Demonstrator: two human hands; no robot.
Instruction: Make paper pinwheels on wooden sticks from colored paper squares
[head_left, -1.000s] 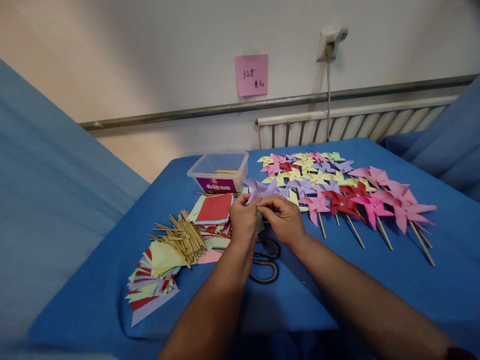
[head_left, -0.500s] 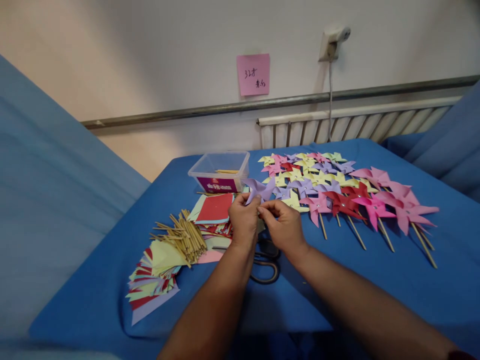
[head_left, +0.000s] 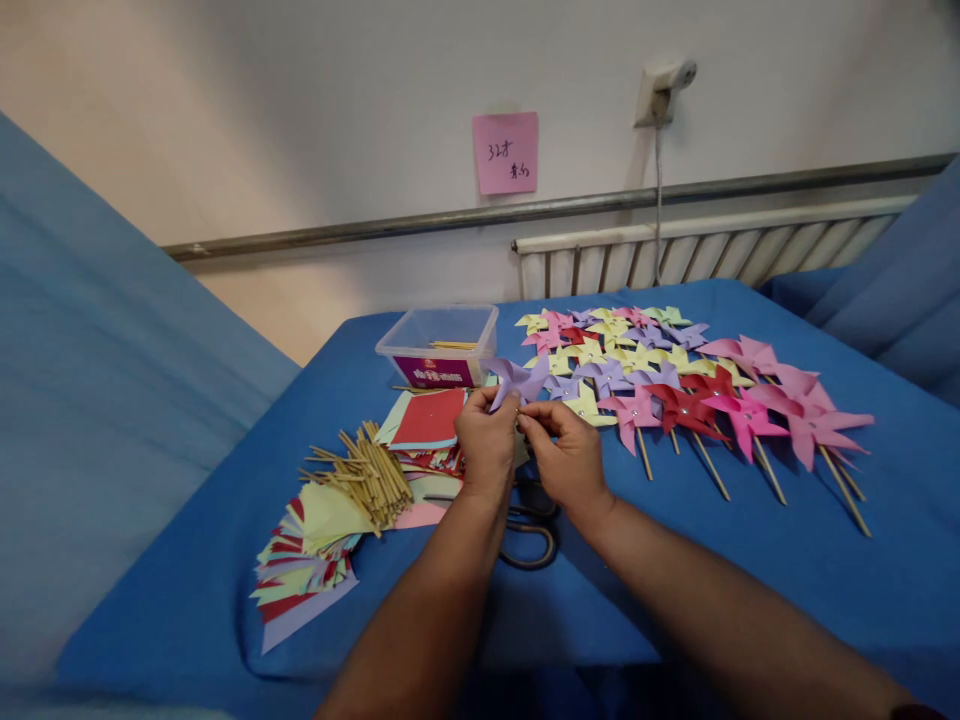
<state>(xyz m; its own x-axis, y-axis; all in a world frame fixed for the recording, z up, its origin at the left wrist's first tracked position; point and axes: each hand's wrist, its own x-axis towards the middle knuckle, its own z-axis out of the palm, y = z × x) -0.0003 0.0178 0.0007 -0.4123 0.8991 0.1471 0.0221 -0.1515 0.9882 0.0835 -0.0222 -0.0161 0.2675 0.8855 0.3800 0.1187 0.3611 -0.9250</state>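
Observation:
A purple paper pinwheel [head_left: 523, 378] is gripped in my left hand [head_left: 484, 435], its folded blades showing above the thumb. Close against it, my right hand [head_left: 566, 450] pinches thumb and forefinger at the pinwheel's lower side; something tiny glints there, too small to name. Below my hands lie black-handled scissors [head_left: 536, 545], partly hidden by my left wrist. To the left of my left hand is a stack of coloured paper squares [head_left: 429, 418] with a red sheet on top. Beside that sits a heap of thin wooden sticks [head_left: 371, 472].
Many finished pinwheels [head_left: 634, 405] on sticks cover the table's right and back. A clear plastic box [head_left: 435, 345] holding a few sticks stands behind the paper. Fanned coloured paper [head_left: 307, 570] lies at front left. A blue cloth [head_left: 187, 570] covers the table; a radiator [head_left: 712, 245] is behind.
My hands stay nearly in place around the purple pinwheel. The right fingertips have shifted very slightly, and a small glint now shows between them.

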